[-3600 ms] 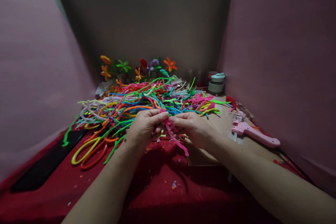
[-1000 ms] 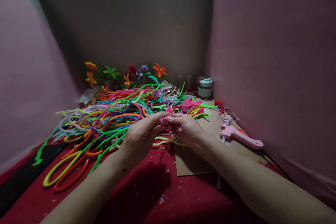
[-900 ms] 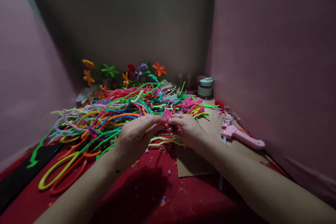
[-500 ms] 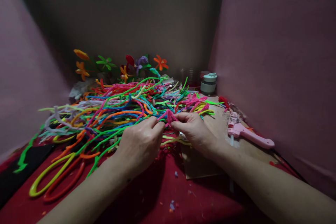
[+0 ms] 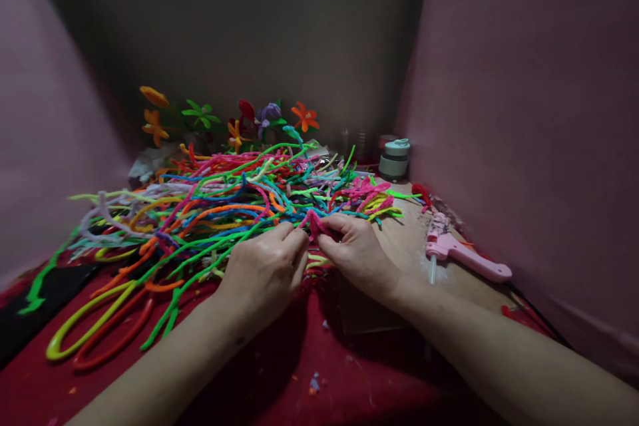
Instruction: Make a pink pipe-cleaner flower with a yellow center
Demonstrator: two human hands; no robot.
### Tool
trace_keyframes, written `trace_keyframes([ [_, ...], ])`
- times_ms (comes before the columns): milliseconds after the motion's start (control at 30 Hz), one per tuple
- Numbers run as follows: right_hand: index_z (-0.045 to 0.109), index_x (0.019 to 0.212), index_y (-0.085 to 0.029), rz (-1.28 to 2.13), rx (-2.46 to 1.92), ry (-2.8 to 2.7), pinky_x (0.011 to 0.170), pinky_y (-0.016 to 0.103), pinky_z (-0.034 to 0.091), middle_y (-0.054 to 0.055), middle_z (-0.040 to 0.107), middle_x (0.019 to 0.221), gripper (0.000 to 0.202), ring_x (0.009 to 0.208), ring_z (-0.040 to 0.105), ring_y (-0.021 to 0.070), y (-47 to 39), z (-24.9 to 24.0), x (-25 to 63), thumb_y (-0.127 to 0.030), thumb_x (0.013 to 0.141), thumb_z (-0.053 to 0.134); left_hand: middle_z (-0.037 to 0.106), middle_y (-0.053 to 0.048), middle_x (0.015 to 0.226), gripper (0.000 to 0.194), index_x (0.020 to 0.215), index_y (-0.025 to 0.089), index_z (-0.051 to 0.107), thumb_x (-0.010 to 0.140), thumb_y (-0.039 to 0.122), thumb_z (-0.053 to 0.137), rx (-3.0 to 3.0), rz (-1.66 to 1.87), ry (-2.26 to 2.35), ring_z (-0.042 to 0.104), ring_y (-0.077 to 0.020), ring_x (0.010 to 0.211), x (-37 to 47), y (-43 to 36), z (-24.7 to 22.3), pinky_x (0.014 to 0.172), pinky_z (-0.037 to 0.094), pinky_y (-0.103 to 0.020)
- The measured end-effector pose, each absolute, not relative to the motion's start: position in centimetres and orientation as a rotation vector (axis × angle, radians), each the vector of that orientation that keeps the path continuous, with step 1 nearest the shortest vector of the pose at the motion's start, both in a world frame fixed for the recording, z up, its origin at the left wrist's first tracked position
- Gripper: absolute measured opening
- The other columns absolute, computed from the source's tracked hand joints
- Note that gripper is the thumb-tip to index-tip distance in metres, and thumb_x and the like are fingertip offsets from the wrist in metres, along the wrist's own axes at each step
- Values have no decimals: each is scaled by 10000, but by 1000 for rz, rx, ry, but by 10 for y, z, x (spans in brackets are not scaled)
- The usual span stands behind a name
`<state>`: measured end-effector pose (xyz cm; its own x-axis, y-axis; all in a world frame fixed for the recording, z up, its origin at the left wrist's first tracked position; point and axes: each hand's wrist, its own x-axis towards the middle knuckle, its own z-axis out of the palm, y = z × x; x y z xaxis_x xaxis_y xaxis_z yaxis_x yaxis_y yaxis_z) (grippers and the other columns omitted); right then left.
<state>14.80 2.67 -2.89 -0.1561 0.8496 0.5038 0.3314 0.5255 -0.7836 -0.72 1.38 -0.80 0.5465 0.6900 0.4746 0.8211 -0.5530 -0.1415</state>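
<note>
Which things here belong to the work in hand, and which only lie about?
In hand:
left hand
right hand
bent pink fuzzy pipe cleaner

Lying about:
heap of coloured pipe cleaners
pink glue gun
pipe-cleaner flowers

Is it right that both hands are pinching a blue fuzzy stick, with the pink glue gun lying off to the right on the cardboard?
Not quite. The fuzzy stick pinched between the left hand and the right hand is pink, not blue, as the head view shows. The rest holds: the pink glue gun lies off to the right on the cardboard.
</note>
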Motion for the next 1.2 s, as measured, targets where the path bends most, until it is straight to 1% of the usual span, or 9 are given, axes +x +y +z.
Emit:
trace_keyframes([
  [233,579,650,-164,567,-956,-1769,588,220,329,-21,492,601,170,595,430,106,21,-30,143,-78,716,447,569,-21,689,200,806,186,565,860,254,385,-2387,-484,-1234,545,-149,568,-6,12,-14,464,327,-258],
  [367,528,570,-162,759,-984,-1683,529,215,299,-42,403,539,175,539,367,89,20,-29,142,-119,724,457,555,-39,703,192,786,161,541,845,148,359,-2443,-538,-1179,519,-147,571,-5,12,-17,489,362,-255],
  [500,537,580,-149,1040,-961,-1491,513,215,319,-48,433,526,134,519,388,84,24,-23,146,-150,707,493,570,-41,817,132,930,168,523,822,214,465,-2662,-1041,-1295,564,-157,721,-7,14,-11,649,448,-275],
  [600,565,613,-133,1124,-920,-1360,510,222,342,-38,489,538,91,518,424,89,25,-17,148,-138,687,512,559,9,720,325,1024,190,498,737,299,604,-2656,-1646,-1809,560,-133,589,-12,19,-1,547,453,-255],
  [667,576,630,-129,1125,-893,-1334,508,225,344,-33,504,550,81,522,432,89,24,-15,148,-135,687,517,547,30,659,399,1019,182,502,680,313,667,-2653,-2047,-2184,533,-106,507,-16,22,3,471,429,-224],
  [767,594,666,-126,1166,-862,-1363,517,227,345,-34,506,566,99,524,423,82,22,-15,146,-129,703,503,529,32,602,308,862,142,554,633,272,713,-2846,-2346,-2566,469,-56,428,-22,29,2,391,363,-171],
  [867,603,672,-124,1167,-882,-1400,515,221,332,-41,492,561,102,523,405,73,21,-18,144,-116,700,505,471,58,502,202,732,138,545,663,256,693,-3022,-2408,-2612,377,-25,357,-23,32,-3,345,296,-149],
  [1000,591,616,-132,1150,-926,-1432,498,212,312,-52,474,532,108,509,398,67,21,-19,143,-89,673,510,473,67,457,221,649,163,490,671,258,689,-2961,-2338,-2467,387,-41,360,-16,26,-5,358,288,-158],
  [1200,647,660,-130,1366,-847,-1350,539,231,375,-17,559,561,129,526,480,86,16,-13,144,-211,706,557,481,48,523,172,630,162,529,715,253,647,-2783,-1924,-1799,421,-68,470,-4,8,-7,457,353,-195],
])
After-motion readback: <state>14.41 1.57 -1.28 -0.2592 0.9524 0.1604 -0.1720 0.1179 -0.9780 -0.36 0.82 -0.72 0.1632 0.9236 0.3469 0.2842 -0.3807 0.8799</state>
